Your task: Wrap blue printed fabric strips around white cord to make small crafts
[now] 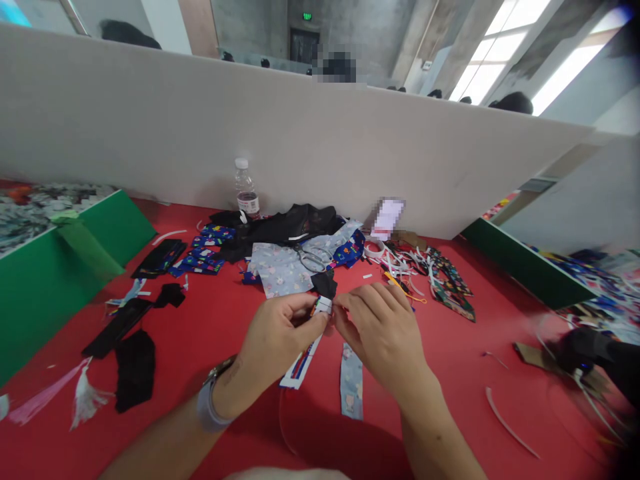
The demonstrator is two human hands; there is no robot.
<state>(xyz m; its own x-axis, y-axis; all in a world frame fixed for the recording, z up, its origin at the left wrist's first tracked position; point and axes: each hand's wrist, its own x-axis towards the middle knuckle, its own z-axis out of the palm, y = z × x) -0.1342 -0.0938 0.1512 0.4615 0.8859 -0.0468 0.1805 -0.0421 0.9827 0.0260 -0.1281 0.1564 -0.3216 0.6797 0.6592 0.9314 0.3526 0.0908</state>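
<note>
Near the middle of the red table, my left hand point(280, 337) pinches a small folded fabric piece point(323, 305), white with coloured marks, between thumb and forefinger. My right hand point(383, 327) meets it from the right. Its fingertips are pressed together beside the piece, and whatever they may grip is hidden. Just beyond the fingertips is a black fabric scrap point(325, 284). Below the left hand lies a white, blue and red strip point(303, 367), partly covered by the hand. A grey-blue patterned fabric strip point(352, 387) rests below the right hand.
Scissors point(314, 259) lie on grey-blue fabric point(280, 267) behind the hands. A bottle point(246, 190) and a phone point(387, 219) stand by the white partition point(300, 140). Green-walled bins point(45, 293) flank the table. Black pouches point(135, 370) and tassels are left; white cords point(400, 260) right.
</note>
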